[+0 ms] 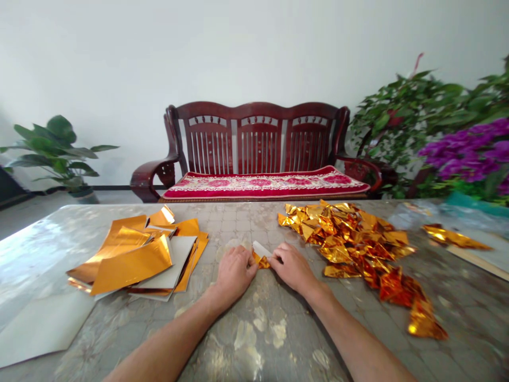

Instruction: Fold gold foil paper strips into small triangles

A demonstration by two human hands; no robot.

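Observation:
Between my two hands lies a small piece of gold foil paper (262, 261), partly folded, with its white back showing at the top. My left hand (236, 269) has its fingers closed on the paper's left edge. On the right edge, my right hand (292, 267) pinches it between thumb and fingers. Both hands rest low on the table (254, 329), and the fingers hide part of the paper. Left of them is a loose stack of flat gold foil sheets (135, 265). To their right spreads a heap of folded gold foil pieces (350, 239).
A pale sheet (47, 323) lies at the table's left. One folded gold piece (457, 237) sits by a clear plastic bag (415, 214) at the right. Beyond the table stand a wooden bench (260, 138), a potted plant (63, 151) and purple flowers (473, 151).

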